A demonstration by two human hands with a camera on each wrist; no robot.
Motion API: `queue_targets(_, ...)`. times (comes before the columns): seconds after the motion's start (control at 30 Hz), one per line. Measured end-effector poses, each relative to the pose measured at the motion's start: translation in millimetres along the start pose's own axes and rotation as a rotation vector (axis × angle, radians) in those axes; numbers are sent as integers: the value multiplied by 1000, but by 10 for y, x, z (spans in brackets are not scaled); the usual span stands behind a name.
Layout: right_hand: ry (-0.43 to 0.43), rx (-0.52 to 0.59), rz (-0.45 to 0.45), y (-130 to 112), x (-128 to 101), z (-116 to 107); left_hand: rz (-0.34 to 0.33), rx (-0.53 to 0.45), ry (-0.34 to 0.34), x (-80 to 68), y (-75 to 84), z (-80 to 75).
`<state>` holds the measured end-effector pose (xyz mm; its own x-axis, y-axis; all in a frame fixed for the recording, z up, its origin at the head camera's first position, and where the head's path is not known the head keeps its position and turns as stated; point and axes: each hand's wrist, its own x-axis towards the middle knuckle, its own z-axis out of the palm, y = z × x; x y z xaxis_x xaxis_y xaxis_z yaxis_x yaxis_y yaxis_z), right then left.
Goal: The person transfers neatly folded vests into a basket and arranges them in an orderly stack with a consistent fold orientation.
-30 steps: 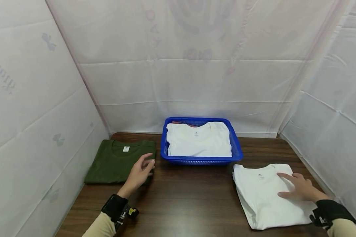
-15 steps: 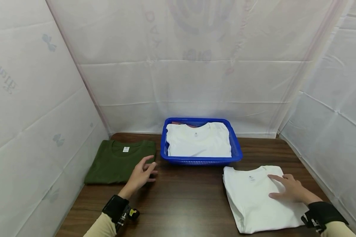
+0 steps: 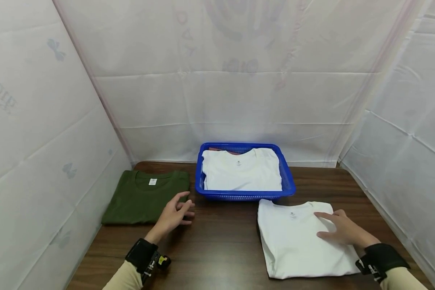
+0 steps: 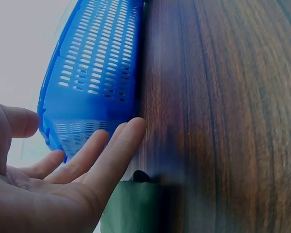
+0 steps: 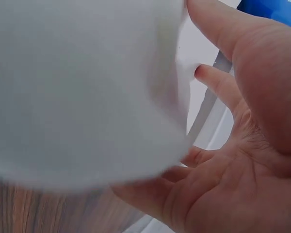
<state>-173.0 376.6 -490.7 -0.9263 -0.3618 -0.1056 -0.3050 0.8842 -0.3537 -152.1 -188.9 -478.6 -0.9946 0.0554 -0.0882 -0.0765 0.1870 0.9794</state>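
Head view: my right hand (image 3: pixel 338 231) lies flat on the folded white T-shirt (image 3: pixel 301 237), fingers straight and spread, pressing on its right half — nothing pinched. That shirt sits on the dark wooden surface (image 3: pixel 221 245), just in front of the blue basket (image 3: pixel 288 181) and off to the right, its collar edge close to the basket's front rim; whether they touch I cannot tell. My left hand (image 3: pixel 174 215) hovers relaxed, fingers loosely extended and holding nothing, at the near right corner of the folded green T-shirt (image 3: pixel 145 197), which lies at the left of the surface. Left wrist view shows the same: open palm, basket wall (image 4: pixel 94 73) beyond the fingertips, a bit of green cloth below. Right wrist view is mostly blurred white fabric against my palm (image 5: pixel 233 189). Judgement on handling the white shirt: keep the palm broad and the pressure even, so the folded layers travel together rather than the top layer creeping over the ones beneath; the lower left edge already shows layers slightly offset. Count — one green shirt on the surface, one white shirt on the surface, one white shirt (image 3: pixel 241 171) on top in the basket with a strip of reddish cloth showing behind it; one basket; two hands.
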Motion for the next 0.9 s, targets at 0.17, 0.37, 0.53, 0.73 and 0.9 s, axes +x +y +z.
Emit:
queue_targets(0.17,8,14,-12,-109,34,53,-20,-3,-11,-7,-11,32)
queue_targets(0.37,6,16,-71,-264,89,77,-26,-15,-46,-37,-11,75)
queue_targets(0.53,-1,18,-101,-368,123,106,-51,-12,-65,-38,-13,95)
queue_targets(0.73,-4,32,-132,-492,182,141,-66,-34,-117,-37,-32,107)
queue_targets(0.9,-7,55,-140,-620,231,180,-79,-42,-149,-39,-42,165)
